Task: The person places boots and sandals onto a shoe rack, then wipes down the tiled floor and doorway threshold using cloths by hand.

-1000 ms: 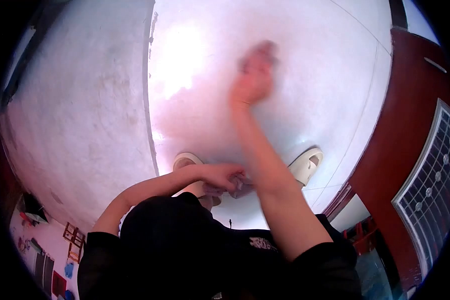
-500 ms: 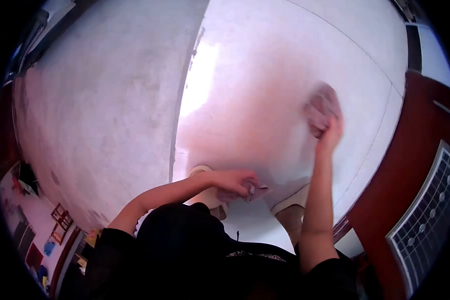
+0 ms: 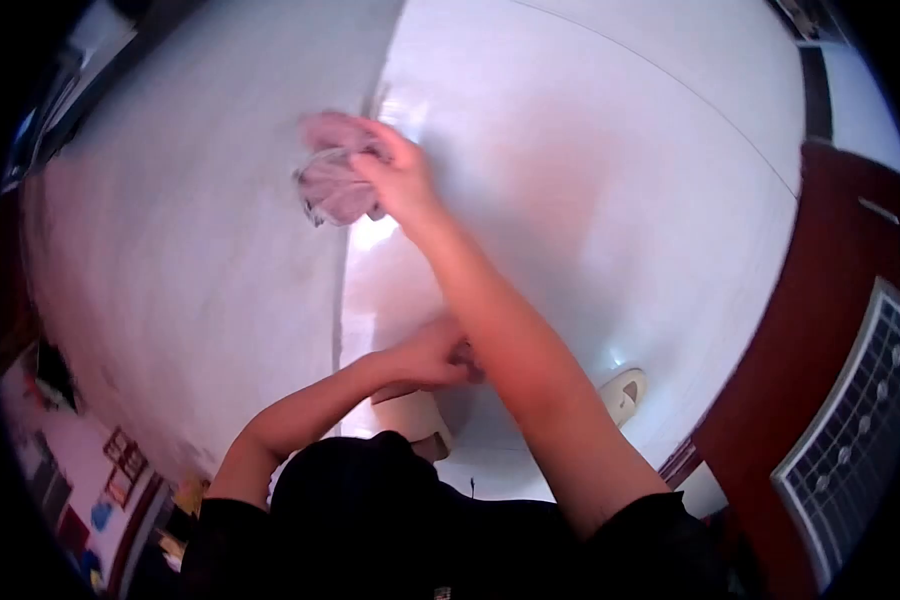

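- Fingers [image 3: 382, 133] and thumb of the right hand [image 3: 405, 175] pinch a crumpled cloth [image 3: 338, 192], its folds spilling left beyond their tips.
- They have just swung leftward, so the cloth now meets the view of another stretch: the seam [image 3: 338, 305] between grey and white floor [image 3: 560, 90].
- Nearer the body than those fingers, the left hand [image 3: 428, 355] is partly hidden; its grip cannot be told.

A red door [image 3: 820, 220] is noted at right, fitted with a handle [image 3: 878, 210] and barred panel [image 3: 850, 435]. Pale slippers [image 3: 625, 395] are worn. At lower left, a wooden frame [image 3: 122, 466] is seen near a blue item [image 3: 101, 515].
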`<control>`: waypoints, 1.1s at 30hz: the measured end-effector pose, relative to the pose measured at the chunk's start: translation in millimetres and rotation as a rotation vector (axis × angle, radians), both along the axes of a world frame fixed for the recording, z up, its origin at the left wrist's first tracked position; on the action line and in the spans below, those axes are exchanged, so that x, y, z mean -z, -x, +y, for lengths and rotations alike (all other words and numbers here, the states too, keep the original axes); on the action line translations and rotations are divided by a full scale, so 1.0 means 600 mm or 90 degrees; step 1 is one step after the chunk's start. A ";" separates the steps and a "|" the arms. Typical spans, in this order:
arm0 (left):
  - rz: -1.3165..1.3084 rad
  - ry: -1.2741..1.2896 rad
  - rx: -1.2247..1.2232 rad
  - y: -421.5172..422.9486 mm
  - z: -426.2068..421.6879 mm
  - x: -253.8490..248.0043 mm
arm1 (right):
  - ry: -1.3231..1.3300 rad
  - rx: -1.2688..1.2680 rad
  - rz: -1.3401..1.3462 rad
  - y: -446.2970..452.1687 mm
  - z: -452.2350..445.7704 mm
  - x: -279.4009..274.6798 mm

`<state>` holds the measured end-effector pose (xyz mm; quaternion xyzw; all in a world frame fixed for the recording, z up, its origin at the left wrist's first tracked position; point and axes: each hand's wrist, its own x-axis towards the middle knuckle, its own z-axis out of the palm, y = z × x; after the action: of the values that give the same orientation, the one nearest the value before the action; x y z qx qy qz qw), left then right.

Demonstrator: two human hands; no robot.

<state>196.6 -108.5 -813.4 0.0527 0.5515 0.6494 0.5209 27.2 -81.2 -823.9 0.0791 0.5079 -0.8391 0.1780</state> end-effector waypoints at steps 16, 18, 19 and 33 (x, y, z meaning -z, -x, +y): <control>0.617 0.384 0.184 0.113 -0.062 0.038 | -0.421 0.800 -0.184 -0.390 1.078 0.189; 0.635 0.405 0.186 0.111 -0.057 0.037 | -0.635 0.713 -0.097 -0.262 1.047 0.240; 0.643 0.416 0.184 0.109 -0.056 0.038 | -0.771 0.704 -0.079 -0.149 0.972 0.221; 0.481 0.384 -0.067 0.089 -0.038 0.043 | 0.013 -0.126 -0.052 0.037 -0.072 0.007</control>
<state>143.0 -131.5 -839.1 0.1035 0.8678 0.4211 0.2426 5.3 -124.7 -828.1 0.0610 0.4972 -0.8185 0.2813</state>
